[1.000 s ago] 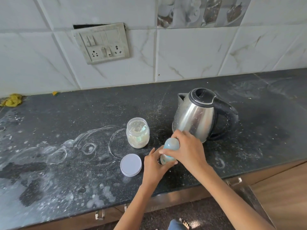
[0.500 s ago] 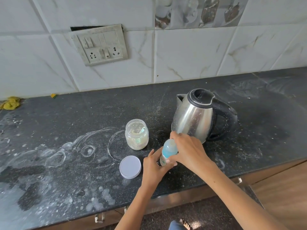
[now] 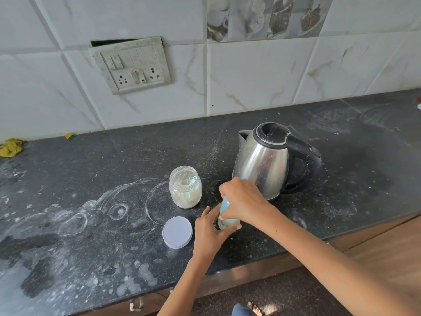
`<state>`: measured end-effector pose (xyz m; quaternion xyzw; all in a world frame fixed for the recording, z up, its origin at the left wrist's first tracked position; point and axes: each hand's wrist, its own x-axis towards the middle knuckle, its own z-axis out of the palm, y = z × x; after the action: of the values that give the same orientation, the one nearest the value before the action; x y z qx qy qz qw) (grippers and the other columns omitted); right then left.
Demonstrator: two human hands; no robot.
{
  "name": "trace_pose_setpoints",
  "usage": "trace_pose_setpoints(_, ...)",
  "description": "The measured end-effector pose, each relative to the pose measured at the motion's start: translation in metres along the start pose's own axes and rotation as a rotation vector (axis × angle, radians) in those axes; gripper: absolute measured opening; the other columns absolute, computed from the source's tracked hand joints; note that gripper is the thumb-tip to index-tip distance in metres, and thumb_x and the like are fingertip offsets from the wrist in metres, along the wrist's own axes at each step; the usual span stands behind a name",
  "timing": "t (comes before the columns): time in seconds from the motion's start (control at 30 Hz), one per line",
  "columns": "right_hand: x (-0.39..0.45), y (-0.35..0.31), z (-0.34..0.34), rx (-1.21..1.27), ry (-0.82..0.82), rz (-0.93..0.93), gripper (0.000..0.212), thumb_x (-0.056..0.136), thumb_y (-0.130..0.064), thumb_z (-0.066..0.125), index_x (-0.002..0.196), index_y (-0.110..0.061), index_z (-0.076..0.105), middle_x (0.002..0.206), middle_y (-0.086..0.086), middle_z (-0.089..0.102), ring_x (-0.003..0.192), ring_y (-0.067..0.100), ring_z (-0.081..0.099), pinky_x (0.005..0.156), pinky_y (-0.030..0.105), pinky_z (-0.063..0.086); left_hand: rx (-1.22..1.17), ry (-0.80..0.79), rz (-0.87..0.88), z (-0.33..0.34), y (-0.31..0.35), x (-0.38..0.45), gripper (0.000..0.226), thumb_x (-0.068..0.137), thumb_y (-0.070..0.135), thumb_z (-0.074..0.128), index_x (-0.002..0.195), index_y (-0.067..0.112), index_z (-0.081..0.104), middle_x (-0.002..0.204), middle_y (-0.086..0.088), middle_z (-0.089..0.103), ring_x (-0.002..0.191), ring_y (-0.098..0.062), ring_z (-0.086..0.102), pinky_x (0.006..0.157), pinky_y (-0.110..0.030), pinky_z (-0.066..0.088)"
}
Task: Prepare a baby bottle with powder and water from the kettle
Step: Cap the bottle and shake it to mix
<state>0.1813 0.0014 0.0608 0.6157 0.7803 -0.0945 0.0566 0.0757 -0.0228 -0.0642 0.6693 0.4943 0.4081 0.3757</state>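
Observation:
A small baby bottle (image 3: 226,221) with a pale blue top stands on the black counter (image 3: 114,167) near its front edge. My left hand (image 3: 208,231) wraps around the bottle's lower body. My right hand (image 3: 243,200) covers and grips its blue top from above. A steel kettle (image 3: 262,165) with a black lid and handle stands just behind my right hand. An open glass jar of whitish powder (image 3: 185,190) sits left of the bottle, and its white lid (image 3: 177,232) lies flat in front of it.
White powder smears and ring marks cover the left part of the counter. A yellow cloth (image 3: 11,147) lies at the far left by the tiled wall. A switch and socket plate (image 3: 129,65) is on the wall. The counter's front edge runs just below my wrists.
My right hand has settled lower over the bottle's top, hiding more of the blue cap. The bottle, jar, lid and kettle stay where they were.

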Motion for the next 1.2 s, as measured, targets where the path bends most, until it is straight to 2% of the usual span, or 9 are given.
trace_pose_setpoints(0.17,-0.002,0.036,0.025,0.406,-0.001,-0.128,0.040,0.063,-0.023,0.082,0.100,-0.026,0.066,0.079,-0.012,0.056,0.070,0.005,0.052,0.060,0.020,0.040,-0.018,-0.006,-0.006,-0.001,-0.003,0.001,0.034,0.067,0.049,0.075,0.091,0.026,0.067,0.075,0.018,0.069,0.068,-0.004,0.055,0.086,-0.057,0.048)
trace_pose_setpoints(0.37,0.004,0.047,0.049,0.998,-0.011,-0.248,0.027,0.067,-0.002,0.083,0.088,-0.009,0.067,0.092,0.002,0.070,0.087,0.012,0.066,0.077,0.027,0.054,-0.012,0.023,-0.008,0.001,-0.004,0.000,0.038,0.066,0.049,0.076,0.098,0.029,0.067,0.086,0.026,0.067,0.072,-0.009,0.061,0.086,-0.055,0.051)
trace_pose_setpoints(0.5,-0.004,0.018,0.086,1.160,0.451,0.018,0.031,0.068,-0.008,0.086,0.086,-0.009,0.061,0.083,-0.002,0.067,0.078,0.007,0.063,0.077,0.020,0.050,0.052,0.127,0.002,0.007,-0.002,-0.007,0.029,0.069,0.027,0.074,0.096,0.018,0.069,0.078,0.018,0.070,0.083,-0.017,0.062,0.081,-0.042,0.054)
trace_pose_setpoints(0.6,-0.004,-0.015,0.102,1.148,0.751,0.255,0.036,0.071,-0.015,0.086,0.093,-0.014,0.057,0.086,-0.004,0.065,0.082,0.009,0.062,0.078,0.017,0.048,0.062,0.126,-0.035,0.010,-0.004,-0.008,0.029,0.071,0.017,0.066,0.099,0.020,0.068,0.078,-0.002,0.071,0.067,-0.024,0.066,0.077,-0.043,0.055)
trace_pose_setpoints(0.67,-0.001,-0.017,0.100,1.150,0.689,0.263,0.044,0.070,-0.017,0.087,0.101,-0.015,0.056,0.093,-0.006,0.063,0.086,0.002,0.060,0.078,0.011,0.045,0.032,0.106,-0.068,0.005,-0.004,-0.005,0.029,0.071,0.019,0.067,0.099,0.024,0.067,0.080,-0.001,0.072,0.069,-0.014,0.067,0.069,-0.041,0.057)
trace_pose_setpoints(0.73,-0.003,-0.006,0.090,1.245,0.423,0.180,0.057,0.069,-0.022,0.088,0.115,-0.018,0.055,0.106,-0.010,0.062,0.094,-0.009,0.058,0.084,0.007,0.044,-0.023,0.088,-0.112,-0.004,-0.002,-0.002,0.032,0.068,0.028,0.068,0.100,0.027,0.067,0.082,0.005,0.073,0.074,-0.003,0.067,0.065,-0.035,0.057)
trace_pose_setpoints(0.8,-0.012,0.010,0.080,1.333,0.275,0.103,0.069,0.072,-0.037,0.084,0.130,-0.024,0.050,0.127,-0.011,0.059,0.115,-0.010,0.054,0.102,0.018,0.041,-0.143,0.028,-0.157,-0.015,0.005,0.000,0.033,0.067,0.037,0.071,0.098,0.024,0.069,0.081,0.001,0.075,0.077,-0.007,0.069,0.067,-0.036,0.057)
trace_pose_setpoints(0.9,-0.036,0.023,0.066,1.333,0.289,0.072,0.064,0.079,-0.049,0.072,0.135,-0.028,0.049,0.138,-0.009,0.056,0.128,0.000,0.051,0.112,0.033,0.038,-0.372,-0.035,-0.204,-0.033,0.021,0.001,0.035,0.074,0.030,0.078,0.102,0.012,0.068,0.093,-0.006,0.076,0.090,-0.021,0.072,0.078,-0.039,0.057)
trace_pose_setpoints(1.2,-0.053,0.006,0.046,1.217,0.385,0.027,0.062,0.072,-0.028,0.085,0.119,-0.029,0.045,0.110,-0.001,0.070,0.096,0.011,0.070,0.079,0.033,0.060,-0.562,-0.204,-0.195,-0.064,0.086,0.005,0.035,0.086,0.029,0.057,0.115,0.009,0.064,0.104,-0.007,0.074,0.100,-0.021,0.070,0.087,-0.029,0.055)
